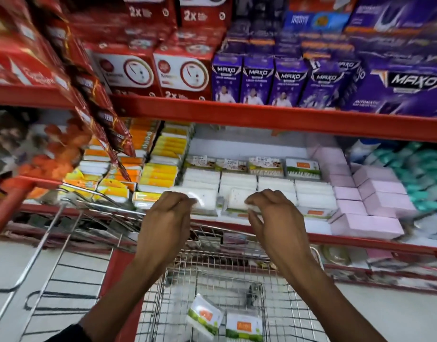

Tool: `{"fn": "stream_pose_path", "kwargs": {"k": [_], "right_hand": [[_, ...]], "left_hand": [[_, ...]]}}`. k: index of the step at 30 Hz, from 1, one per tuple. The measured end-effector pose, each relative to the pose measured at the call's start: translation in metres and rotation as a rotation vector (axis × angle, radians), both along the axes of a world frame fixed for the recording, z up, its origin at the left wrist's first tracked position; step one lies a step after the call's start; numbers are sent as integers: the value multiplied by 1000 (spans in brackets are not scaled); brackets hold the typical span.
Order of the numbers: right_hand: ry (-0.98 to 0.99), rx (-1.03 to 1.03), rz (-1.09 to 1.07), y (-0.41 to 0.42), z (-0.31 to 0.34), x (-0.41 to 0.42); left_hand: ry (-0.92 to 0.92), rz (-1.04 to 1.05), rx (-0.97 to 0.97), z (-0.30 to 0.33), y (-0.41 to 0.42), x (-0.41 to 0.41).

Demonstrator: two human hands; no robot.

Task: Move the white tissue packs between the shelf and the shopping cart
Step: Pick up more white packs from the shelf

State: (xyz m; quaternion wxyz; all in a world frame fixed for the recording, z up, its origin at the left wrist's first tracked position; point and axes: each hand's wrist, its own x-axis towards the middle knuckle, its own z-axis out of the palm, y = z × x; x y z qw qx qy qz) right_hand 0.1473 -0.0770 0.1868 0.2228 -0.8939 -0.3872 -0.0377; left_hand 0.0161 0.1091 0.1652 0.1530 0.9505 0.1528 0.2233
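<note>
Landmark: shopping cart, wire basket, parked against the shelf front.

Item 1. White tissue packs on the shelf: stacked rows just above and beyond the cart's far rim, flanked by yellow packs on one side and pink packs on the other.

Item 2. Left hand: raised over the cart's far rim, fingers curled on the edge of a front-row pack. Grip looks like a pinch; motion blur prevents certainty.

Item 3. Right hand: level with the left, fingers pinched on the near edge of a neighbouring pack.

Relation governing the next move: both held packs lie directly ahead of the hands, long sides across the shelf front; each hand is equally near its own pack, and the cart opening sits straight below.

Item 4. Cart contents: two tissue packs with green-printed labels, lying loose on the basket floor, tilted.
</note>
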Motion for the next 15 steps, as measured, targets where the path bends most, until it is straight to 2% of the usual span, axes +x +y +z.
{"fn": "stream_pose_path", "kwargs": {"k": [4, 15], "right_hand": [[-20, -21, -11, 22, -15, 11], [-22, -242, -18, 49, -70, 21]], "left_hand": [[49, 26, -17, -12, 18, 22], [193, -6, -57, -59, 28, 35]]}}
